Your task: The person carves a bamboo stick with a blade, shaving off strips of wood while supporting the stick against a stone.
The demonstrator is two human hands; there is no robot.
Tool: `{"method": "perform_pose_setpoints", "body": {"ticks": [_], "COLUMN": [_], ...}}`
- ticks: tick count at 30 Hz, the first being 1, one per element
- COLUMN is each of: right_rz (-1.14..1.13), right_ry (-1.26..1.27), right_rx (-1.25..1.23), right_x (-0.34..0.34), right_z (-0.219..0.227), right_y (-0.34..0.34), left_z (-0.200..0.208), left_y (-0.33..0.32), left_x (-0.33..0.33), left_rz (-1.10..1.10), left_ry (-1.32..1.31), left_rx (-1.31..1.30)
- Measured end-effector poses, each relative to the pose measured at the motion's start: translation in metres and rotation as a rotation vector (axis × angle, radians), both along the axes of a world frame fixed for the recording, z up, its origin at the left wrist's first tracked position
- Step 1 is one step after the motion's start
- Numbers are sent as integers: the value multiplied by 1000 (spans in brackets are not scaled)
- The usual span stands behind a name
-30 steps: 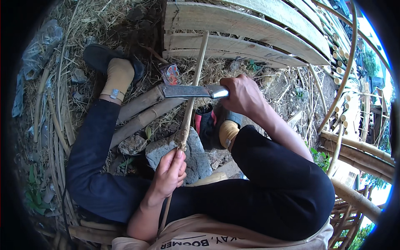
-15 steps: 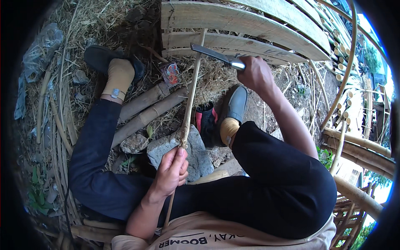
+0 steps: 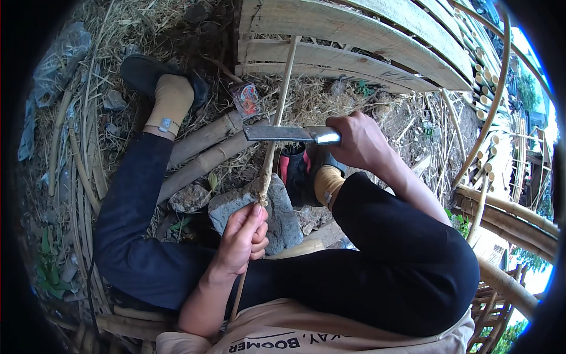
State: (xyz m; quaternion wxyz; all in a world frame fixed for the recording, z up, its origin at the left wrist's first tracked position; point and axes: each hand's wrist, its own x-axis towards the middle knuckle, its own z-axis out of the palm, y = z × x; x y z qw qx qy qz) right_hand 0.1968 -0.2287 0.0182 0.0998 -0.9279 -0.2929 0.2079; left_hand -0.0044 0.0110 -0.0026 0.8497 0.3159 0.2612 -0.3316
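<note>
My left hand [image 3: 242, 236] is closed around a long, thin bamboo stick [image 3: 279, 112], just below a rough knot in it. The stick slants up and away from me, its far end by the wooden pallet. Its lower end runs back past my wrist toward my shirt. In my right hand [image 3: 361, 140] is a knife [image 3: 280, 133] with a broad, straight blade and a shiny metal collar. The blade lies across the stick, above the knot and well ahead of my left hand. My fingers hide most of the knife's handle.
A grey stone [image 3: 284, 219] sits under the stick beside my left hand. Thick bamboo poles [image 3: 206, 162] lie between my feet, near a red packet [image 3: 244, 99] and a black-and-red object [image 3: 293, 168]. The slatted pallet [image 3: 348, 35] stands ahead; cut bamboo [image 3: 486, 106] is stacked at right.
My right hand has drawn the knife toward me along the stick, from near the pallet to about the middle. My left hand keeps its grip in nearly the same place.
</note>
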Motion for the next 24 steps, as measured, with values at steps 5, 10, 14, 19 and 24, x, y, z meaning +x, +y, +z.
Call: {"method": "perform_pose_setpoints", "body": {"ticks": [5,10,14,19,24], "right_rz": [-50,-52,-134,-225,-137], "right_ry": [19,-179,-226,-356,-165], "right_rx": [27,-9,-37,-40,-8], "right_x": [-3,5,17,50,20], "right_z": [-9,-9,-21,-9,-8], "right_y": [3,4,-5,-29,-24], "left_z": [1,2,1,3,4], "left_y": [-3,-4,-4,-9,-13], "left_x": [0,-1,-2,-3,-1], "left_rz": [-20,-7,-6,-35,-4], "left_ry": [-20,-10,-11,-42,-26], "left_rx": [-15,-38,-24,36,50]}}
